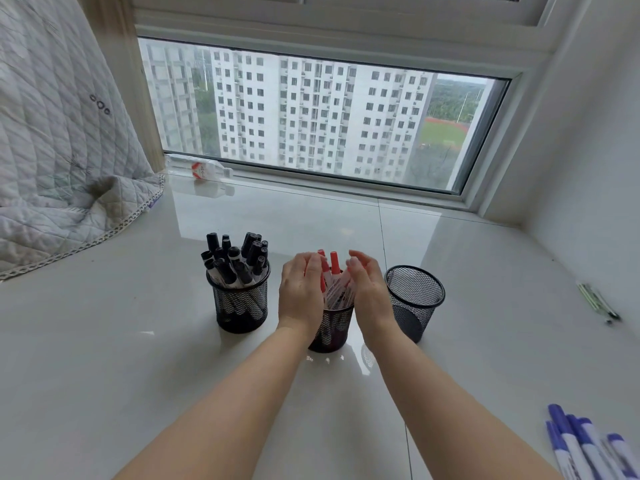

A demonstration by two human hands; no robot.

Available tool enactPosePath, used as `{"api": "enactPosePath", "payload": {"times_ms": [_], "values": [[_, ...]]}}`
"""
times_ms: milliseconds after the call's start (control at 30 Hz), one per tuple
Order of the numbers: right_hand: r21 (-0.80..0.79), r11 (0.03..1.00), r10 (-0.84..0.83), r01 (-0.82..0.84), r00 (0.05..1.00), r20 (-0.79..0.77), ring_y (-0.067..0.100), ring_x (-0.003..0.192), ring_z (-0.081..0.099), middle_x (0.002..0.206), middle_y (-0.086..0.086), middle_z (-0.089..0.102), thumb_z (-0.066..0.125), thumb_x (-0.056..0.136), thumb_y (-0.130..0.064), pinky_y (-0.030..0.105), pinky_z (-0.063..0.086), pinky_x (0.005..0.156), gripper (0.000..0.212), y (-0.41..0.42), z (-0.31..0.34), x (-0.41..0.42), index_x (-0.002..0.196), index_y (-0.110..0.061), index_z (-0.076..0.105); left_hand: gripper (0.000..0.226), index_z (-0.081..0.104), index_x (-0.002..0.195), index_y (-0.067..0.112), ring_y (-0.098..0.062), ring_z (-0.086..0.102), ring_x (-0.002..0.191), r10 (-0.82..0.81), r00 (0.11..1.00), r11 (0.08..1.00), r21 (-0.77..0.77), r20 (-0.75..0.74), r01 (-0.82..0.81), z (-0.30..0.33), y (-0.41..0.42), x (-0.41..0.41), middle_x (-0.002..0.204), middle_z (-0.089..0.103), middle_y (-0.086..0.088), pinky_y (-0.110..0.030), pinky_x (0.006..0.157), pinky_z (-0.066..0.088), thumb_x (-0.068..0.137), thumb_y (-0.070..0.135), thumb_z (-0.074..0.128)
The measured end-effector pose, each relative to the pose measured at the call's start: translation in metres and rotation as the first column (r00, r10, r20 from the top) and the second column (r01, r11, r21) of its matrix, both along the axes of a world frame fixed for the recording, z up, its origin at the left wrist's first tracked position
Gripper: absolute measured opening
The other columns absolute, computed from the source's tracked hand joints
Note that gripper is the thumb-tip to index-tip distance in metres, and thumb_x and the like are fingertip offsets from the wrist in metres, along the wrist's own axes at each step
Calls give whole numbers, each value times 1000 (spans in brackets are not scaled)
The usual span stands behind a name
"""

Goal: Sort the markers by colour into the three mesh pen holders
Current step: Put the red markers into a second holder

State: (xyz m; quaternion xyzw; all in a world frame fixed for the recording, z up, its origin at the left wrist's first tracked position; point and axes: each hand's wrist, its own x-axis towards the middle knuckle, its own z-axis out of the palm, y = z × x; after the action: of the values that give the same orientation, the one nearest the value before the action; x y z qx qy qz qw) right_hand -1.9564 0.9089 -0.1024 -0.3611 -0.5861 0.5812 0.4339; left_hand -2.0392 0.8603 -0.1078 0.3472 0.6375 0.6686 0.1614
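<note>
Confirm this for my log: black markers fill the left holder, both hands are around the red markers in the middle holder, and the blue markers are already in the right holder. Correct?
Not quite. In the head view the right holder is empty; the blue markers lie on the surface at the lower right. The rest stands: black markers in the left holder, both hands around the red markers in the middle holder.

Three black mesh holders stand in a row: the middle holder [331, 332] carries upright red markers [333, 271]. Left of it, the left holder [241, 308] is packed with black markers [235, 259]; right of it, the right holder [414, 299] is empty, and blue markers [581, 445] lie flat far right, nearer the person.
</note>
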Motion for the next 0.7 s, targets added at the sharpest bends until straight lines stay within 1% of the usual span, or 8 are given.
{"api": "enactPosePath", "payload": {"times_ms": [100, 233, 333, 433, 500, 567, 633, 700], "values": [[23, 1000, -17, 15, 997, 77, 2, 84, 60, 103, -1, 64, 34, 100, -28, 10, 48, 68, 24, -1, 5, 1, 109, -23, 55, 34, 60, 74, 37, -7, 58, 91, -28, 999, 1000, -13, -20, 28, 4, 1, -2, 103, 55, 3, -34, 91, 48, 98, 33, 36], [-26, 999, 30, -26, 981, 193, 15, 112, 54, 127, 5, 57, 36, 99, -34, 29, 41, 101, 38, -3, 15, 10, 132, -19, 46, 25, 62, 83, 35, -22, 58, 106, -78, 994, 995, -56, 78, 83, 16, -5, 0, 116, 56, -5, -44, 97, 46, 97, 34, 41], [21, 999, 31, -39, 960, 279, 15, 124, 44, 140, 3, 44, 43, 96, -36, 24, 29, 103, 52, -12, 18, 23, 143, -20, 30, 23, 62, 105, 26, -20, 39, 129, -54, 984, 988, -149, -169, 28, 19, -19, 6, 132, 49, 0, -39, 111, 28, 96, 33, 42], [125, 992, -18, -31, 928, 372, 16, 127, 42, 145, 3, 39, 44, 95, -36, 25, 29, 99, 54, -26, 22, 41, 145, -22, 27, 28, 57, 118, 21, -17, 21, 140, -17, 922, 984, -170, -387, -53, 24, -34, 20, 144, 40, 0, -28, 111, 14, 96, 30, 43], [182, 983, -46, -23, 929, 368, 12, 118, 45, 142, 3, 42, 44, 95, -32, 23, 30, 95, 49, -40, 24, 60, 142, -21, 33, 25, 57, 116, 15, -21, 27, 137, 56, 879, 989, -92, -474, -113, 30, -46, 34, 137, 47, -4, -19, 105, 13, 93, 21, 50], [217, 976, -68, -14, 927, 368, 12, 119, 45, 137, 0, 46, 44, 95, -25, 25, 32, 98, 43, -56, 19, 84, 138, -21, 38, 23, 60, 109, 7, -28, 41, 124, 129, 829, 989, 5, -545, -150, 36, -59, 53, 121, 57, -9, -16, 101, 18, 87, 10, 55], [230, 973, -94, -4, 906, 413, 16, 125, 42, 136, -1, 47, 44, 95, -20, 29, 32, 105, 41, -71, 9, 113, 136, -20, 41, 22, 62, 101, 6, -29, 49, 107, 135, 806, 990, 43, -576, -136, 36, -71, 80, 106, 61, -9, -23, 98, 29, 80, 8, 56], [232, 973, -128, 19, 876, 465, 18, 127, 41, 136, 1, 47, 42, 96, -17, 34, 31, 108, 39, -81, -1, 146, 135, -17, 43, 22, 63, 99, 9, -25, 50, 99, 41, 824, 998, -9, -566, -57, 28, -82, 110, 99, 62, -6, -28, 91, 37, 79, 8, 55]]}}
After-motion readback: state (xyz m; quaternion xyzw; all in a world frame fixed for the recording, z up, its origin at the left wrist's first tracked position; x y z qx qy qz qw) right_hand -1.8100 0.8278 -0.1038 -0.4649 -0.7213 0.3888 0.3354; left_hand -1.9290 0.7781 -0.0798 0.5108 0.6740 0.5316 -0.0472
